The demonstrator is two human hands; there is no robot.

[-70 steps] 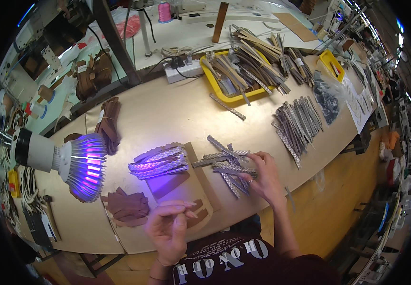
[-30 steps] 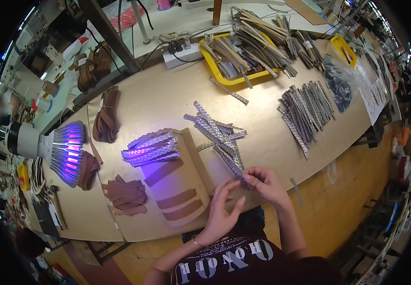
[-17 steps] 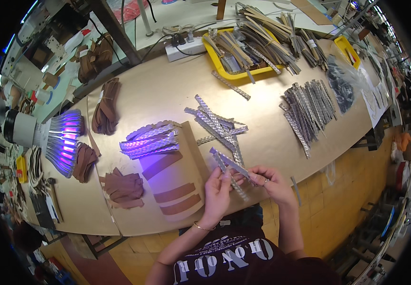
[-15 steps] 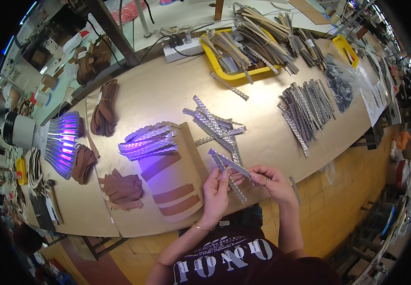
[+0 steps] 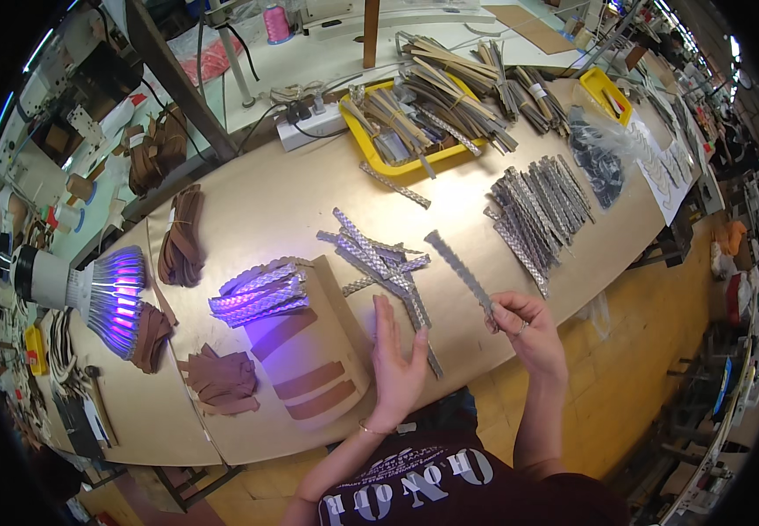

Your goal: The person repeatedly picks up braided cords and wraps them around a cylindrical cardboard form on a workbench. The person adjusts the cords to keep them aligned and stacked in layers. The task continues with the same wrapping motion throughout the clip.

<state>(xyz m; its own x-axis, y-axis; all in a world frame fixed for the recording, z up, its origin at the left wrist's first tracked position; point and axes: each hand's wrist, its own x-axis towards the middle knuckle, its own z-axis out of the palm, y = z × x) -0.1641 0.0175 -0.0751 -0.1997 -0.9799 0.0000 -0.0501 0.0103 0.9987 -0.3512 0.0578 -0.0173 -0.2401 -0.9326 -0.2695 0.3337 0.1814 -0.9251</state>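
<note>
A grey braided strip [image 5: 459, 264] is pinched at its near end between the thumb and fingers of my right hand [image 5: 533, 337]; its far end points away to the left. My left hand [image 5: 399, 373] is open, its fingers stretched out above the table, the thumb apart. Another braided strip [image 5: 433, 354] lies by that thumb, at the table's near edge. Just beyond my left hand is a loose, crossed pile of silvery braided strips [image 5: 384, 260]. To the right, more braided strips [image 5: 539, 215] lie side by side in a row.
Left of my hands, a brown board [image 5: 331, 307] carries braided strips and brown strips under a purple-lit lamp [image 5: 112, 294]. Brown strip bundles [image 5: 181, 237] and loose brown pieces [image 5: 220, 379] lie nearby. A yellow tray [image 5: 371, 156] full of strips stands at the back.
My left hand has let go of the strips and opened. My right hand has drawn one strip up and away to the right. The view has shifted slightly.
</note>
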